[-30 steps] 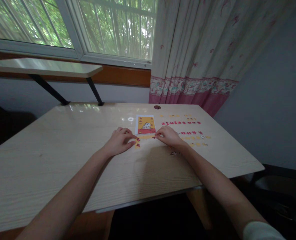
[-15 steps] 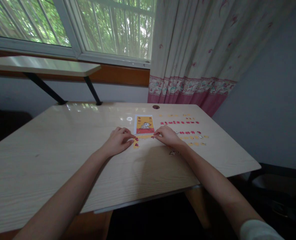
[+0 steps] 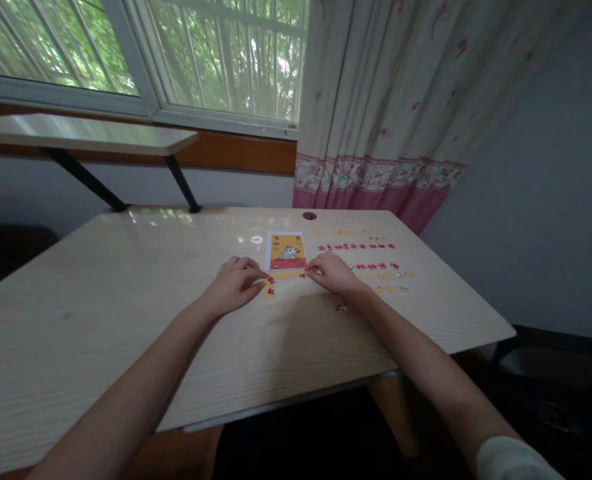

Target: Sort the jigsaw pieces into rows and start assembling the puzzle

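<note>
Joined yellow puzzle pieces [image 3: 287, 275] form a strip across the table, with two red-marked pieces [image 3: 271, 287] running down at its left end. My left hand [image 3: 236, 283] rests at that left end, its index fingertip touching the corner and its thumb held apart from it. At the strip's right end, my right hand [image 3: 330, 270] pinches a puzzle piece [image 3: 303, 275] with a dark red mark, partly hidden by the fingertips. Just behind the strip lies a picture card [image 3: 286, 251] showing a white cartoon animal on yellow and red.
Rows of loose red puzzle pieces [image 3: 359, 247] and yellow puzzle pieces [image 3: 389, 289] lie to the right, some behind my right hand. A dark-and-white piece [image 3: 343, 307] lies near my right forearm. A raised shelf [image 3: 86, 133] stands at the back left; a cable hole [image 3: 309, 216] is behind the card.
The view has shifted slightly, moving the whole scene a little to the left. Both hands keep nearly the same places at the two ends of the strip.
</note>
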`<control>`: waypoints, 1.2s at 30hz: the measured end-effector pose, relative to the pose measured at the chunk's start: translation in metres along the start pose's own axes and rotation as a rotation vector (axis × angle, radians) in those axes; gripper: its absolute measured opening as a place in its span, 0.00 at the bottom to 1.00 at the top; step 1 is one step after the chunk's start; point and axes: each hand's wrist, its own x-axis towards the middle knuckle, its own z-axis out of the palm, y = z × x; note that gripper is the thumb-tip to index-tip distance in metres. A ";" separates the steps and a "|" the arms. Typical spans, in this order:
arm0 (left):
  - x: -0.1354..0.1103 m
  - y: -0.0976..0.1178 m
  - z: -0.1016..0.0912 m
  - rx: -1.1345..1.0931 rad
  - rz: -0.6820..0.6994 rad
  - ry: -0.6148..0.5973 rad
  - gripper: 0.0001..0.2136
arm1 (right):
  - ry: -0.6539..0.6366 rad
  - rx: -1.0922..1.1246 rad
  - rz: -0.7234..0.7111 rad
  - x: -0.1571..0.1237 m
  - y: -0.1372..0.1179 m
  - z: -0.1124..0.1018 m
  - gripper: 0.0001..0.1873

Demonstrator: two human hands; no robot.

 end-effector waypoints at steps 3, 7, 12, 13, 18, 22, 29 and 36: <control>0.000 -0.001 0.000 -0.003 0.007 0.021 0.13 | 0.084 0.003 0.072 0.004 0.016 -0.012 0.10; 0.000 -0.002 0.002 -0.009 -0.004 0.060 0.13 | 0.148 -0.050 0.322 0.018 0.065 -0.026 0.10; -0.001 -0.005 0.003 -0.008 -0.010 0.091 0.12 | 0.116 -0.181 0.567 0.025 0.133 -0.039 0.13; -0.001 -0.005 0.003 -0.006 -0.011 0.094 0.12 | 0.115 -0.194 0.600 0.023 0.145 -0.043 0.13; -0.001 -0.005 0.002 0.020 -0.023 0.100 0.12 | 0.101 -0.253 0.734 -0.001 0.192 -0.069 0.13; -0.001 -0.005 0.002 0.022 -0.023 0.114 0.12 | 0.061 -0.279 0.767 -0.024 0.215 -0.085 0.11; -0.001 -0.005 0.003 0.051 -0.012 0.101 0.12 | -0.022 -0.261 0.681 -0.029 0.226 -0.079 0.13; -0.002 -0.004 0.001 0.053 -0.025 0.101 0.12 | -0.103 -0.273 0.618 -0.020 0.228 -0.069 0.14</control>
